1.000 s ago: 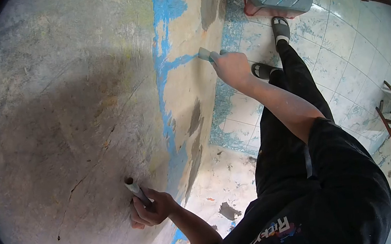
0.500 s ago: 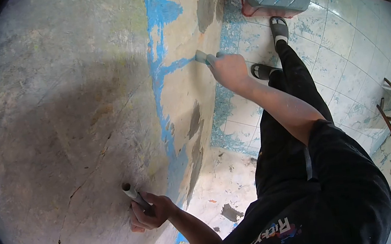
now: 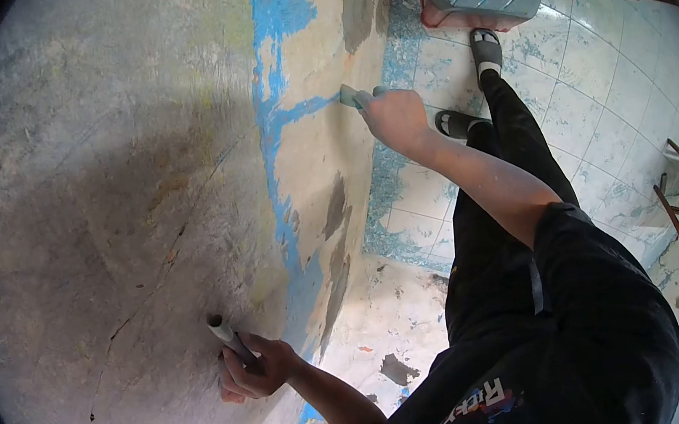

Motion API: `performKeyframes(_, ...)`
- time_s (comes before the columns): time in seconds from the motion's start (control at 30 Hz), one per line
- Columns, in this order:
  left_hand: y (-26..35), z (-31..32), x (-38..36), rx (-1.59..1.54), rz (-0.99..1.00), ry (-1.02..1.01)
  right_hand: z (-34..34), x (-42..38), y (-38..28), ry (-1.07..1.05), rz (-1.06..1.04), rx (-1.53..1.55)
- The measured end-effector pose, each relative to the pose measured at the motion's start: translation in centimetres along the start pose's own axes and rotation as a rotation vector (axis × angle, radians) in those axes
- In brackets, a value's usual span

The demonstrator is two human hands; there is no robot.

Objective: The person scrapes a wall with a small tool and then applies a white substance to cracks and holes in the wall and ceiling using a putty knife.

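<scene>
Your right hand [image 3: 398, 120] wraps the scraper [image 3: 349, 95], far in the scene, its blade at the pale wall [image 3: 318, 142] where the blue streak [image 3: 306, 111] ends. It looks light, with a thin, fairly stiff blade; a hold low on the handle should steady its edge. Near and left, your left hand [image 3: 264, 369] curls its fingers around a tube [image 3: 224, 331], probably rigid and smooth, best gripped mid-shaft; how firmly, you cannot tell.
</scene>
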State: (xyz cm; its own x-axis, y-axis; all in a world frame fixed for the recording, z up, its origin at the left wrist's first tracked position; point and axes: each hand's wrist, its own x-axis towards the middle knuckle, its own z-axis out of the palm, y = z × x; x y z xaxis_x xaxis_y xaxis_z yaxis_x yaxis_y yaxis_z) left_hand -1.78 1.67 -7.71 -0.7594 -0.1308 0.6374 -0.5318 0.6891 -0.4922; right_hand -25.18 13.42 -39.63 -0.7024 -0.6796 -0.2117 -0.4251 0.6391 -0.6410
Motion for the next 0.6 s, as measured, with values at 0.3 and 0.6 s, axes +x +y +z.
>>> performKeyframes(0.3, 0.1, 0.3, -0.4, 0.009, -0.034, 0.006, 0.8, 0.6, 1.6, 0.013, -0.039, -0.007)
performKeyframes(0.6, 0.0, 0.3, -0.4, -0.013, -0.034, -0.001, 1.5, 0.5, 1.9, 0.045, -0.026, 0.029)
